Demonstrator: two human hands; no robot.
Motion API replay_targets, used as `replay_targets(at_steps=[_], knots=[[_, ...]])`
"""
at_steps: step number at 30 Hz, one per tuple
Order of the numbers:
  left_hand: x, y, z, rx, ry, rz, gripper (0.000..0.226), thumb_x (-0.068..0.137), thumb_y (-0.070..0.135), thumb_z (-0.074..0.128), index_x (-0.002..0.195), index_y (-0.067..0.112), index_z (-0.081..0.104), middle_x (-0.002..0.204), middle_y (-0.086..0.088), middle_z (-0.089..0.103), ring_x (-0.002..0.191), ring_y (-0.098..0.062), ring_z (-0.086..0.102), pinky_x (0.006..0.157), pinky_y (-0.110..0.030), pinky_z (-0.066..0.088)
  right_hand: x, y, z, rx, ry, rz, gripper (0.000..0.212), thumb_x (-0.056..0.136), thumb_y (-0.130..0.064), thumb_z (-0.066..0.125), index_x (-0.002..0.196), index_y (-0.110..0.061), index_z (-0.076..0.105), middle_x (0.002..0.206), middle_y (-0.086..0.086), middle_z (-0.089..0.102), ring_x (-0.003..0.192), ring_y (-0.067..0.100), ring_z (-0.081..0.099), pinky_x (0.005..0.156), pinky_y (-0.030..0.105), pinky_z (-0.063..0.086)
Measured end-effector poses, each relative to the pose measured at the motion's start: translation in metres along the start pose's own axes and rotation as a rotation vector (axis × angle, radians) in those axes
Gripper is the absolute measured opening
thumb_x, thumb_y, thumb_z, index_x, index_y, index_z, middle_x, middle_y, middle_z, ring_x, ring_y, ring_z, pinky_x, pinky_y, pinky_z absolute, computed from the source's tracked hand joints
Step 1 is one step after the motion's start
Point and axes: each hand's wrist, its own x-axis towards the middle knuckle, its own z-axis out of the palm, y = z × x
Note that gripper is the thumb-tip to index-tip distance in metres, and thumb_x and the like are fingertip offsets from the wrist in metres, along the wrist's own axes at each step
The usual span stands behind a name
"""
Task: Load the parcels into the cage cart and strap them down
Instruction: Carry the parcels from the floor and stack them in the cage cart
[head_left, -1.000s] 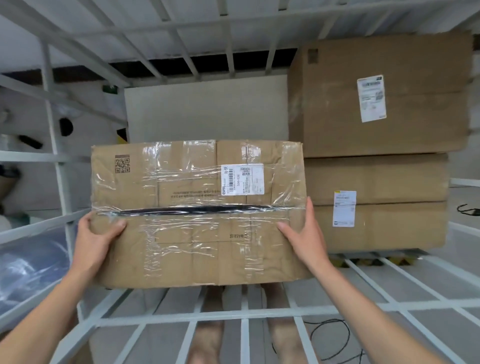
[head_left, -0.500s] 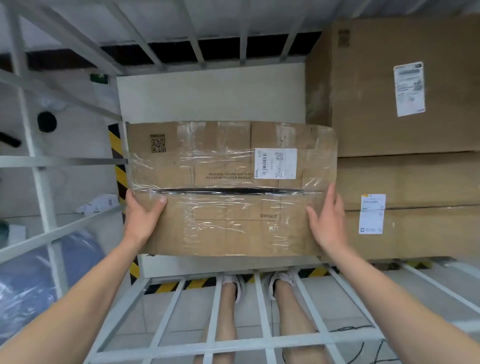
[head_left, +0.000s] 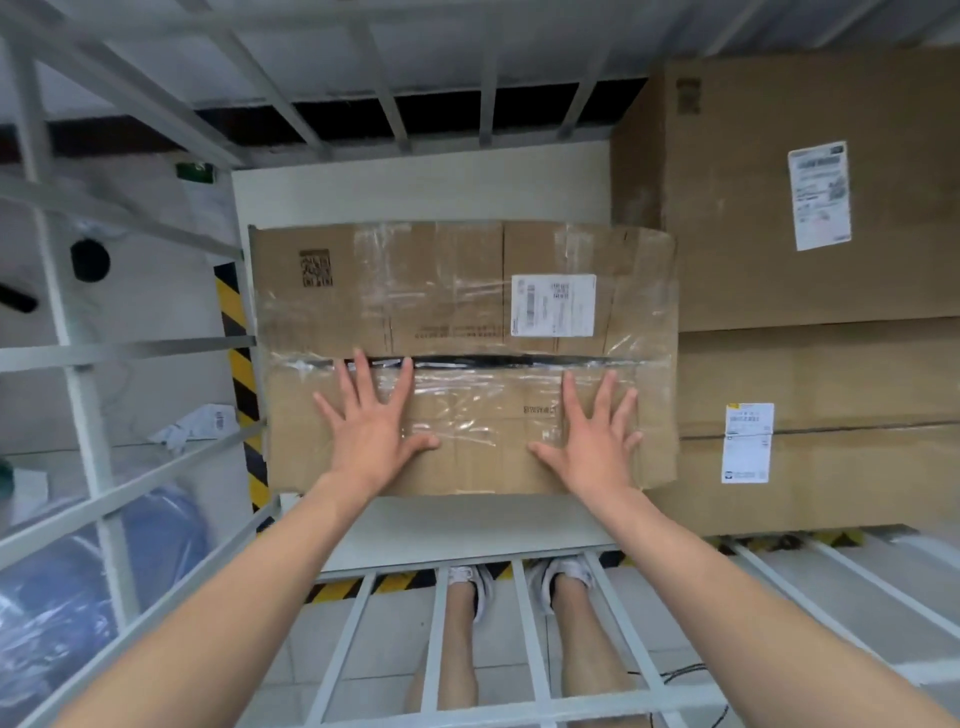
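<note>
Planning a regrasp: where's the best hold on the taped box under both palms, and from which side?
Probably the near long edge of the taped box, one hand by each corner, coming from the person's side. It is wide and flat; its right end sits close by the stacked cartons, its left by the cage bars.

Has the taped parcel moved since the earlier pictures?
Yes. The taped parcel went deeper into the cage cart: its bottom edge showed below the base of the stacked boxes, now above it.
</note>
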Motion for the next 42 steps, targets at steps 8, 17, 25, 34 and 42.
replay_targets(at_steps=[8,17,25,34,42], knots=[[0.099,0.010,-0.099,0.006,0.020,-0.025,0.112,0.076,0.074,0.062,0.155,0.044,-0.012,0.162,-0.017,-0.026,0.146,-0.044,-0.025,0.110,-0.075,-0.002,0.091,-0.046,-0.086,0.028,0.115,-0.048,0.104,0.084,-0.055,0.071,0.159,-0.040,0.000,0.167,0.009,-0.017,0.149,0.047,-0.018,0.113,0.077,0.010],[0.108,0.035,-0.124,-0.076,0.116,-0.106,0.099,0.087,0.055,0.066,0.159,0.036,0.001,0.165,-0.016,-0.015,0.151,-0.041,-0.010,0.114,-0.069,0.014,0.121,-0.058,-0.113,0.020,0.154,-0.129,0.098,0.088,-0.049,0.070,0.161,-0.032,0.007,0.169,0.002,-0.011,0.151,0.044,-0.016,0.113,0.076,0.013],[0.011,0.087,-0.121,0.009,0.137,0.032,0.078,0.098,0.054,0.047,0.159,0.032,0.005,0.164,-0.023,0.007,0.153,-0.038,0.000,0.116,-0.069,0.010,0.022,0.006,-0.129,-0.086,0.231,-0.245,0.082,0.096,-0.036,0.056,0.161,-0.025,0.007,0.169,0.009,0.004,0.154,0.039,-0.001,0.117,0.070,0.016],[-0.188,0.198,-0.211,0.200,0.042,0.210,0.072,0.099,0.059,0.038,0.159,0.037,0.003,0.167,-0.014,0.002,0.154,-0.033,-0.002,0.118,-0.066,0.007,-0.197,0.099,-0.198,-0.108,0.214,-0.167,0.076,0.099,-0.046,0.046,0.161,-0.025,0.007,0.170,0.006,0.002,0.154,0.037,0.000,0.119,0.063,0.014],[-0.334,0.324,-0.248,0.115,0.115,0.430,0.071,0.099,0.057,0.041,0.159,0.036,0.009,0.167,-0.014,0.008,0.154,-0.031,0.001,0.118,-0.064,0.009,-0.368,0.195,-0.247,0.132,0.398,0.077,0.072,0.100,-0.047,0.040,0.161,-0.027,0.008,0.170,0.006,0.001,0.155,0.035,-0.002,0.122,0.059,0.008]])
